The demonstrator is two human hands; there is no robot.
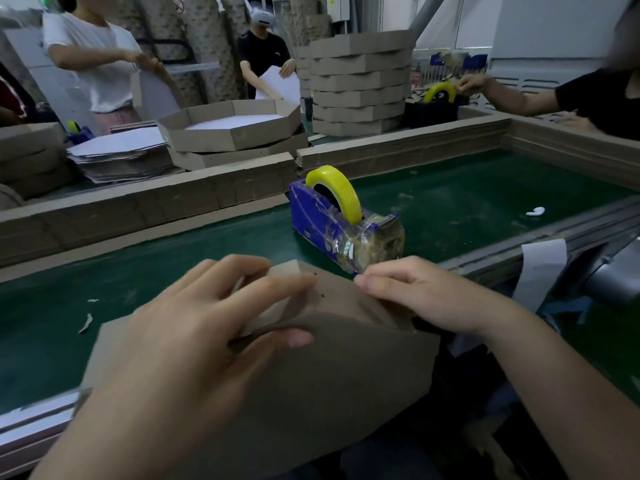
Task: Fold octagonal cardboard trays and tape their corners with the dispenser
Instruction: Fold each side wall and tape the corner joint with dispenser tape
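Note:
A brown cardboard tray stands tilted on the near edge of the green belt, its underside facing me. My left hand grips one folded corner, fingers over the top edge and thumb on the outer face. My right hand holds the neighbouring wall edge with curled fingers, right below the blue tape dispenser. The dispenser carries a yellow tape roll, and clear tape is wadded round its front end. Whether my right fingers hold a tape strip I cannot tell.
Flat cardboard strips lie stacked along the far side of the belt. Folded trays are piled behind them, with an open tray and white sheets to the left. Three other people work around the table. A second dispenser stands far right.

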